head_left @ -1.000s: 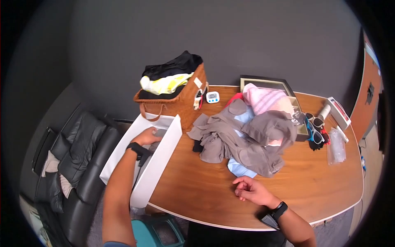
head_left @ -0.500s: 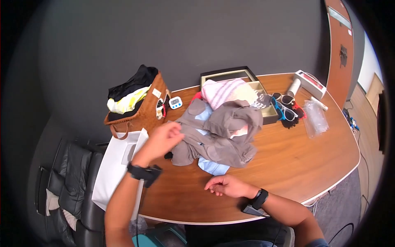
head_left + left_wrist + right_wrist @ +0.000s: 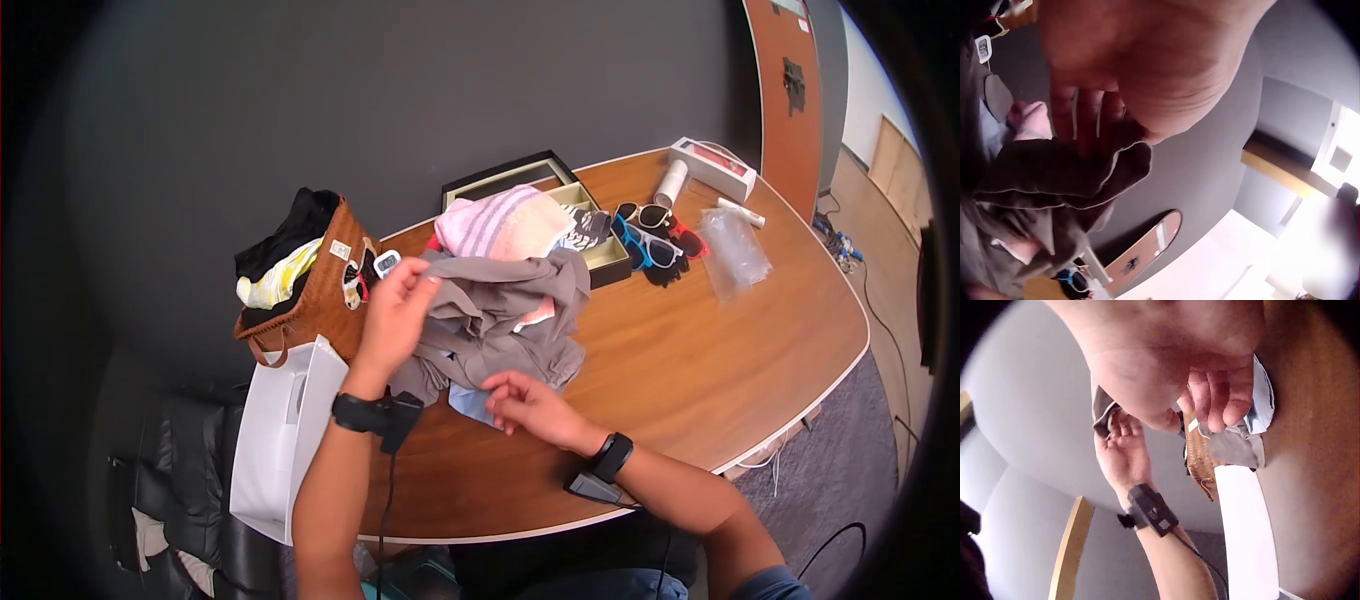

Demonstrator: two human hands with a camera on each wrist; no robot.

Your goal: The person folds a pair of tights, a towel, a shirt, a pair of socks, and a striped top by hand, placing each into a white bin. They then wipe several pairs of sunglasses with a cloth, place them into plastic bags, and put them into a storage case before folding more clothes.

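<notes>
A grey-brown garment [image 3: 510, 355] lies crumpled on the table, one part of it raised. My left hand [image 3: 392, 318] pinches that raised edge between thumb and fingers; in the left wrist view the cloth [image 3: 1054, 172] hangs from my fingertips. Just in front of the pile, my right hand [image 3: 540, 412] hovers with its fingers loosely curled and nothing in them, as the right wrist view of this hand [image 3: 1179, 359] also shows. Light blue cloth [image 3: 468, 402] peeks out under the garment beside it. Behind lies a pink striped cloth [image 3: 495, 225].
To the left stand a brown basket [image 3: 335, 290] of clothes and a white box [image 3: 268, 450]. A divided box [image 3: 610, 262], sunglasses [image 3: 650, 250], a clear plastic bag [image 3: 738, 250], a white cylinder [image 3: 671, 184] and a white-and-red box [image 3: 715, 170] are at the back right.
My left hand has come out of the white box, moved right to the garment and lifted its edge. My right hand stays near the pile's front, still holding nothing. The head view has turned right.
</notes>
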